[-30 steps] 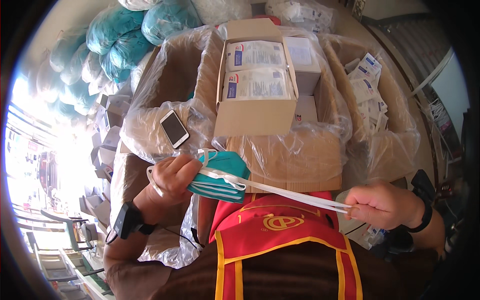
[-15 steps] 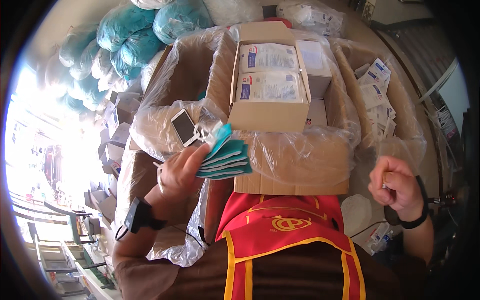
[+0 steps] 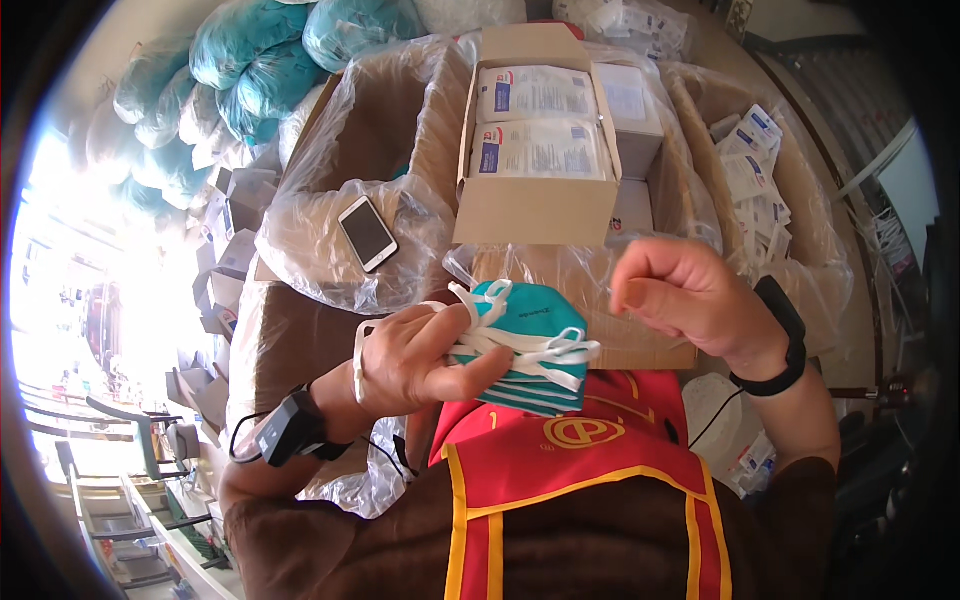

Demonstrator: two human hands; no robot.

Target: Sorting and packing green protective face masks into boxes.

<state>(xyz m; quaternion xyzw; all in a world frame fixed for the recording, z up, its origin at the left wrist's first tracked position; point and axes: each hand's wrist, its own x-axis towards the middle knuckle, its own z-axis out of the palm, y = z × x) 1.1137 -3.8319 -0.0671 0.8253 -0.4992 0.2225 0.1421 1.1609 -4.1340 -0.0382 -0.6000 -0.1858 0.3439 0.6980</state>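
My left hand is closed around a stack of teal face masks. White ear loops hang over the stack and across the fingers; another loop circles the wrist side of the hand. My right hand hovers to the right of the masks, apart from them. Its fingers are curled in, and whatever they may hold is hidden. Beyond both hands stands an open cardboard box with two rows of flat white printed packets inside.
A white smartphone lies on the plastic liner of a large carton at left. Another lined carton at right holds loose packets. Bags of teal and white goods are piled at the far left, near small grey boxes.
My left hand has brought the masks right and nearer to my apron, turning the top mask and loops into view. My right hand has moved left and farther out, toward the masks.
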